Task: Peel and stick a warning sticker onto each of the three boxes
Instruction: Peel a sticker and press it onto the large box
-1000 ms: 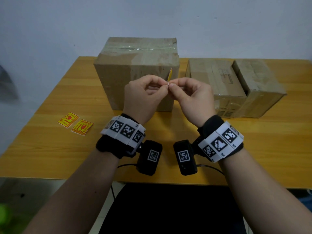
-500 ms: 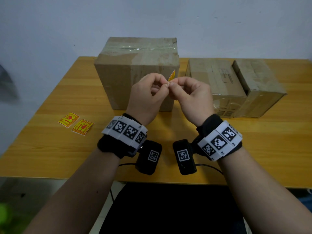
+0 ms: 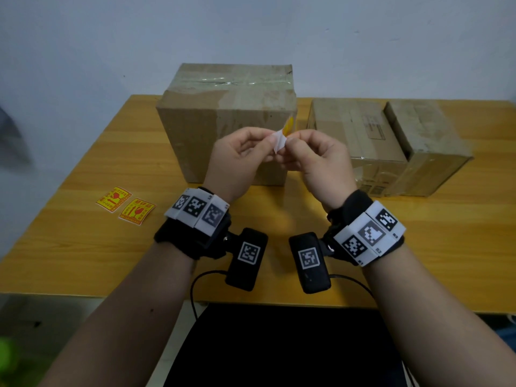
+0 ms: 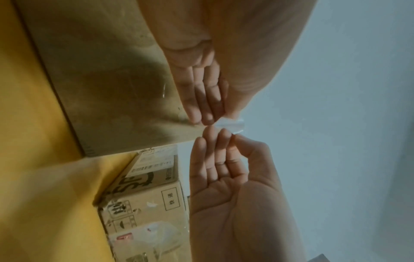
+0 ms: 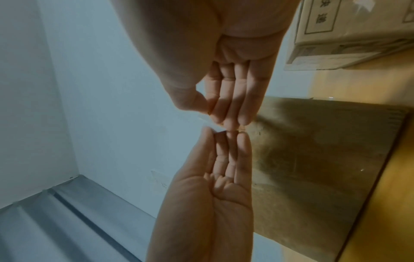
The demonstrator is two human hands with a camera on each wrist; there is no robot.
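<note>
Left hand (image 3: 237, 160) pinching white backing paper (image 3: 279, 142), right hand (image 3: 321, 160) pinching yellow sticker (image 3: 288, 126), before big box (image 3: 223, 129).

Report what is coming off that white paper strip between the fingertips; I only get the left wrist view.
Observer: In the head view a yellow-orange sticker stands half peeled; the left hand pinches its white backing paper, and the right hand seems to hold the sticker.
Operator: Count the spares.
Observer: Two yellow-and-red rectangular warning stickers lie flat on the left of the wooden table.
Operator: Count the boxes.
Observer: Three brown cardboard boxes: a large box behind the hands and two smaller boxes to its right.
</note>
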